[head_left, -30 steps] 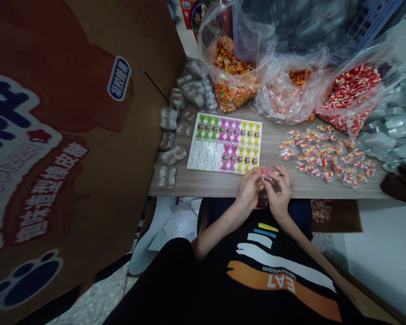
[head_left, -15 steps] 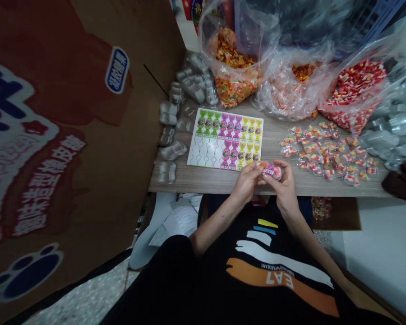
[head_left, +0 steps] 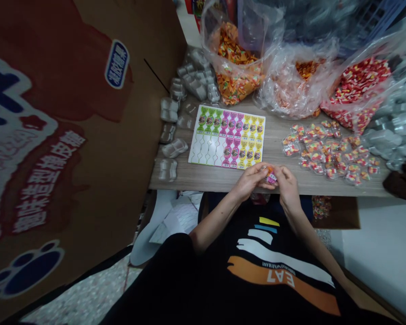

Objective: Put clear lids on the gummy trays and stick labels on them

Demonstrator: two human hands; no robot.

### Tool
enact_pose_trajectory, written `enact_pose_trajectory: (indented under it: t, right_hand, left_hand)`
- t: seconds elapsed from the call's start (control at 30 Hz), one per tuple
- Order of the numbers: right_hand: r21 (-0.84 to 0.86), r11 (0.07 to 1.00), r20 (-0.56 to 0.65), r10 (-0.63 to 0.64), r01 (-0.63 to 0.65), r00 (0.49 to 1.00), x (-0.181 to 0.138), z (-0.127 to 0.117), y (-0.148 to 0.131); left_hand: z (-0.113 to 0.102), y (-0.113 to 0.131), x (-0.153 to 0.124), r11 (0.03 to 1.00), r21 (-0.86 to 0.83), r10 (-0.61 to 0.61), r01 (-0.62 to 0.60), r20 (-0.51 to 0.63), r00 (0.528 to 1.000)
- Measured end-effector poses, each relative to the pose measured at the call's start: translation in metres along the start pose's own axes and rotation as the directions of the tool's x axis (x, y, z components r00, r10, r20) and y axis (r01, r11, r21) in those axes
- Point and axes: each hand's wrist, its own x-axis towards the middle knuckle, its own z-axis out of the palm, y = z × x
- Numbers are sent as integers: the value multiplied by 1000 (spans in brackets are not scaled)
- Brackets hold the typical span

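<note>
Between my hands, over the table's front edge, is a small clear plastic candy box [head_left: 271,177] with a pink-purple label and orange candy showing through. My left hand [head_left: 252,179] is closed around its left side. The fingers of my right hand [head_left: 287,184] are closed on its right side and partly cover it. Just beyond lies a sticker sheet [head_left: 208,149] with green, purple and yellow labels; several spots at its lower left are bare. Filled candy boxes [head_left: 328,153] lie in a cluster to the right of my hands.
Empty clear boxes [head_left: 169,169] line the table's left side by a large cardboard carton [head_left: 135,27]. Behind stand a bag of orange candy [head_left: 238,81], a crumpled bag [head_left: 280,88] and a bag of red candy [head_left: 358,90]. More clear containers [head_left: 402,122] are at right.
My right fingers have shifted over the right side of the candy box, so less of it shows. The box looks turned a little. The sheet and bags stay in place.
</note>
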Motion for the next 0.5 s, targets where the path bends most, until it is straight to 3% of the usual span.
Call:
enact_pose_trajectory:
  t: [0.2, 0.27, 0.33, 0.43, 0.5]
  right_hand:
    - [-138, 990, 69, -6, 16, 998, 1, -20, 7]
    - [-231, 973, 52, 3, 9, 999, -6, -42, 4]
    - [-396, 918, -19, -27, 17, 999, -17, -80, -3]
    - [-682, 729, -127, -44, -55, 991, -37, -158, -14]
    - [-850, 514, -148, -20, -116, 989, -48, -206, -21]
  left_hand:
    - [8, -18, -2, 1000, -19, -22, 22, 13, 1000]
    - [7, -24, -9, 998, -13, -62, 63, 61, 996]
    - [-2, -27, -20, 995, -1, -101, 101, 56, 993]
    - [-27, -21, -45, 998, -28, -58, 54, -194, 979]
    - [-46, -12, -61, 996, -75, 10, -45, -417, 909]
